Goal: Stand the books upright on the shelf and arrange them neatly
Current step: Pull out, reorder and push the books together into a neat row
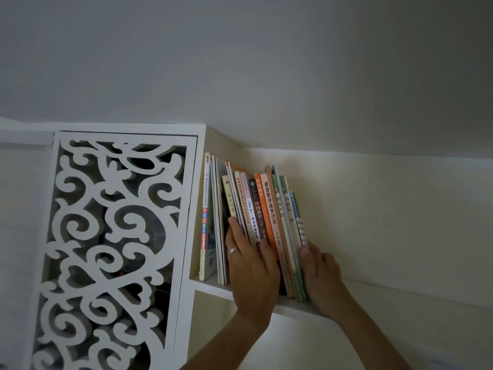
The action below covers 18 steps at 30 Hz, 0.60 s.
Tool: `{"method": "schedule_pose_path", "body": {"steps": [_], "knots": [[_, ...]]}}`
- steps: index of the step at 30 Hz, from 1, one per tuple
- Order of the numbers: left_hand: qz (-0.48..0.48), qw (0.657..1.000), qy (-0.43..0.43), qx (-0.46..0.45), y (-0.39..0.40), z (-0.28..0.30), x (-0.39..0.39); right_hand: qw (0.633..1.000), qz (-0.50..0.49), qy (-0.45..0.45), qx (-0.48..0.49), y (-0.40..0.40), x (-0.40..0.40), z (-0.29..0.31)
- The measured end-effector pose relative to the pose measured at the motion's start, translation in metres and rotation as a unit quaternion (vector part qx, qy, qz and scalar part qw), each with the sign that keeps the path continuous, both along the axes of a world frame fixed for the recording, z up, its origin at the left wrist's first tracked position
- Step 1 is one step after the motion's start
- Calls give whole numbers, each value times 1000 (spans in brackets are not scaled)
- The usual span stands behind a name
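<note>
A row of books (262,222) is stood on the white shelf (290,307), gathered toward its left end beside the upright side panel (198,198); the leftmost few, among them a tall book with a coloured spine (205,222), are leant against that panel; the rest are tilted slightly leftward, spines outward, an orange-spined book (269,217) near the middle and a green-spined book (298,252) at the right end of the row; the left hand (249,273) is laid on the spines of the middle group, fingers extended and slipped between two books, thumb spread against the spines, a ring (232,250) worn on one finger; the right hand (321,276) is pressed flat against the outer cover of the rightmost book, fingers straight, nothing clasped; the group is thus enclosed between both hands; a white fretwork door (112,249) with scrolled cut-outs is set left of the side panel; a pale wall (373,209) is seen behind the shelf.
</note>
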<state>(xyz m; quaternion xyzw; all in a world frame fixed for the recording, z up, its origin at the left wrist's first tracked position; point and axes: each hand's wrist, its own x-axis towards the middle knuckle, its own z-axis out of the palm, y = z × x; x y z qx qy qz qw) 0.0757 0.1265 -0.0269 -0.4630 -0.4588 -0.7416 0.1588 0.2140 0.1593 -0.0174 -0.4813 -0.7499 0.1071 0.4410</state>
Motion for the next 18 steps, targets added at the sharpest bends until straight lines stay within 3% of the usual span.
{"method": "schedule_pose_path", "body": {"steps": [5,13,18], "knots": [[-38,999,-32,17,0,9,-3,997,-28,-18,65,-20,-7,9],[-96,991,86,-21,5,30,-6,993,-66,83,45,-42,-8,13],[-135,989,67,-7,6,26,-3,989,-95,98,52,-41,-14,12]]}}
